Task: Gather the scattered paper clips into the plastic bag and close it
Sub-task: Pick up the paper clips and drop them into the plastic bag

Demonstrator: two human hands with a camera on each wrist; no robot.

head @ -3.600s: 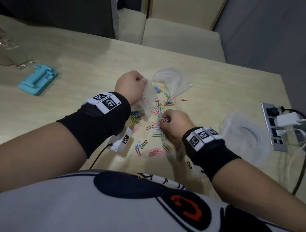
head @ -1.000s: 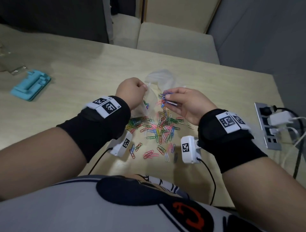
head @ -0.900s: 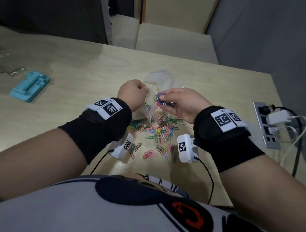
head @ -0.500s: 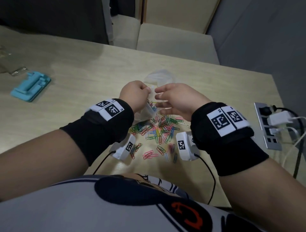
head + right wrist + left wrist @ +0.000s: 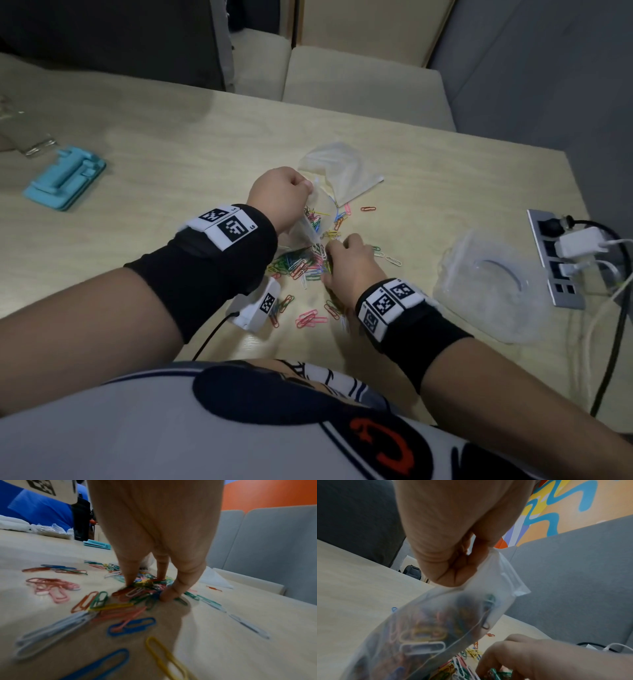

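Observation:
My left hand [image 5: 279, 193] holds a clear zip bag [image 5: 313, 222] up by its rim, above the table. In the left wrist view its fingers [image 5: 453, 555] pinch the bag [image 5: 436, 622], which holds several coloured paper clips. Just below and to the right of the bag lies a pile of coloured paper clips [image 5: 298, 265]. My right hand [image 5: 342, 257] is down on that pile. In the right wrist view its thumb and fingers [image 5: 169, 595] close from both sides round a cluster of clips [image 5: 142, 588].
More clips lie loose near the table's front [image 5: 310, 318] and beyond the bag [image 5: 368, 208]. A crumpled clear plastic sheet [image 5: 342, 168] lies behind the bag. At right are another clear bag [image 5: 493, 284] and a power strip [image 5: 555, 267]; a blue stand [image 5: 65, 178] is far left.
My right hand was up at the bag's mouth with clips, let them go there, and has come back down onto the pile. My left hand has kept holding the bag.

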